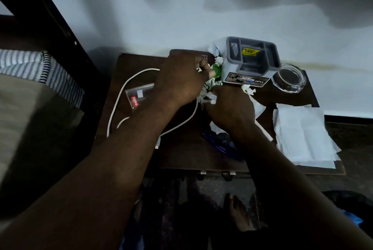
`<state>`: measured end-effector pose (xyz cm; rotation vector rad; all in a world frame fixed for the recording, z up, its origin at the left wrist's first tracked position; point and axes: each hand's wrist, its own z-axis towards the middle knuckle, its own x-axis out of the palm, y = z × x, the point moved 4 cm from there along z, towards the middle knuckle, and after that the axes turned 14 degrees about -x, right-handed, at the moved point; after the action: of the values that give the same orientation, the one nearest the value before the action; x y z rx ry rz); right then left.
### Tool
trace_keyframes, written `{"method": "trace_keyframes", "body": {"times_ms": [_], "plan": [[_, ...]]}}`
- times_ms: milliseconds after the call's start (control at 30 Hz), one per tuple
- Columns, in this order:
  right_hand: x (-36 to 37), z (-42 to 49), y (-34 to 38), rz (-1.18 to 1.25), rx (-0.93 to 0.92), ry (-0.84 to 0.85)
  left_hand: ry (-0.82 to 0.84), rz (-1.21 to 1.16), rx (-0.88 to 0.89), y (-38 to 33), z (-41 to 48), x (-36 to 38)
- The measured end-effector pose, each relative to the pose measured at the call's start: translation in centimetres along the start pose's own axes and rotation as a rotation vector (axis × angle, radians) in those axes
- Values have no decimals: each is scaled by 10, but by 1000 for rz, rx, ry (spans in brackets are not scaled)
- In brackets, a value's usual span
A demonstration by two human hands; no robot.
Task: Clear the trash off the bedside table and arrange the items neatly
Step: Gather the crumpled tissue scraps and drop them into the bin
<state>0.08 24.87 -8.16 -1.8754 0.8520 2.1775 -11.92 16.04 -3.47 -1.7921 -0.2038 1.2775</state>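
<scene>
The head view looks down on a dark bedside table [139,62] with both hands meeting near its far middle. The left hand [181,80] is curled, its fingertips pinching a small green piece [217,70] right against the front left corner of a grey organizer [252,58]. The right hand [230,108] lies just beside and below the left, back to the camera, its fingers folded around crumpled white paper scraps [210,88] that spill out between the two hands. More crumpled paper [213,49] sits beyond the left fingertips, beside the organizer. A glass ashtray [288,80] stands past the right hand, touching or nearly touching the organizer. Flat white paper sheets [302,134] lie outside the right wrist, overhanging the table edge. Under the left forearm loops a white cable [121,96] around a clear packet [137,96] with a red label. A blue thing [222,144], too dim to identify, lies under the right wrist.
</scene>
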Motion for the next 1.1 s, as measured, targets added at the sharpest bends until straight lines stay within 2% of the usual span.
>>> {"method": "trace_keyframes", "body": {"times_ms": [167, 267, 433, 567, 700, 933, 1100], "plan": [[-2, -2, 2, 11, -49, -70, -11, 120, -12, 2, 0, 1], [-16, 0, 0, 61, -85, -168, -9, 175, -33, 4, -1, 3], [-56, 2, -23, 227, 50, -406, 20, 288, 24, -1, -7, 17], [-66, -9, -46, 436, 163, -398, 96, 374, 65, -8, -12, 37], [-76, -17, -60, 521, 197, -441, 171, 476, 76, -12, -15, 54], [-84, -24, -67, 528, 174, -496, 254, 552, 92, -11, -16, 75], [-86, -23, -73, 563, 182, -500, 199, 618, 127, -9, -19, 83]]}}
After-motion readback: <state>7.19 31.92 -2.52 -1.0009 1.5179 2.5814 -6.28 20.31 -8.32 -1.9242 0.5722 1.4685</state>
